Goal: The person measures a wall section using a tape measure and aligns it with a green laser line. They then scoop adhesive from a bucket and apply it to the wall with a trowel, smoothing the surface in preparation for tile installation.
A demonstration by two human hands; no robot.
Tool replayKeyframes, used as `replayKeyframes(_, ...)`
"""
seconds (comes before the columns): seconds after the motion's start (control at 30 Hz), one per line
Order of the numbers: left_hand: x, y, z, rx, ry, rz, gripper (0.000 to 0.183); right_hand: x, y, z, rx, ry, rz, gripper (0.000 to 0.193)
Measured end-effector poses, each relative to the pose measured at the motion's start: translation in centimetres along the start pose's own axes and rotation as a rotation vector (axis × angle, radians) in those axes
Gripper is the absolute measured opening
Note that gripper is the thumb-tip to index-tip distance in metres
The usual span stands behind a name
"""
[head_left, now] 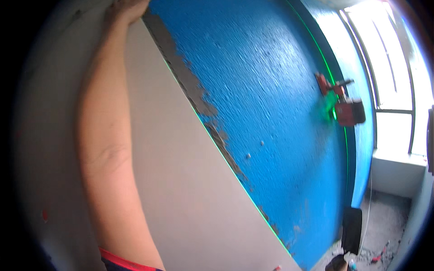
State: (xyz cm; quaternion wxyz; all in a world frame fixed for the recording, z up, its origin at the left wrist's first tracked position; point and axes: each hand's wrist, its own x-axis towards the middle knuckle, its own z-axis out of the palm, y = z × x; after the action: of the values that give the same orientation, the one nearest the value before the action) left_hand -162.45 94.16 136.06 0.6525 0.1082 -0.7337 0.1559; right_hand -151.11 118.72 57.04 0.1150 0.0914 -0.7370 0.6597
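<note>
My left arm reaches up across a large pale beige panel [194, 180], bare from a dark sleeve with red trim. At the panel's upper corner, cut by the top of the view, is my left hand [129, 10]. It rests at or near the panel's edge, with the fingers too hidden to show what they do. Grey mortar [181, 72] lies in a rough strip along the slanting edge, between the panel and a glossy blue wall [253, 90]. A bright green laser line follows that edge. My right hand is out of view.
On the blue wall at right, a red and black laser level [349, 113] glows green. Beyond it stands a bright window [393, 81]. A black flat object [351, 230] stands low at right, near a floor [389, 217] with scattered tools and debris.
</note>
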Motion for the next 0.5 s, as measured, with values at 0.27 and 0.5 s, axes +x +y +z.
replayKeyframes(0.27, -1.4, -1.9, 3.8, 0.160, 0.112, 0.247, 0.079, -3.9, 2.1, 0.4, -0.026, 0.109, 0.176, 0.015)
replayKeyframes(0.5, -15.2, 2.7, -4.0, -0.118, -0.186, 0.087, 0.085, -9.3, 1.1, -1.5, -0.048, 0.028, 0.212, 0.014)
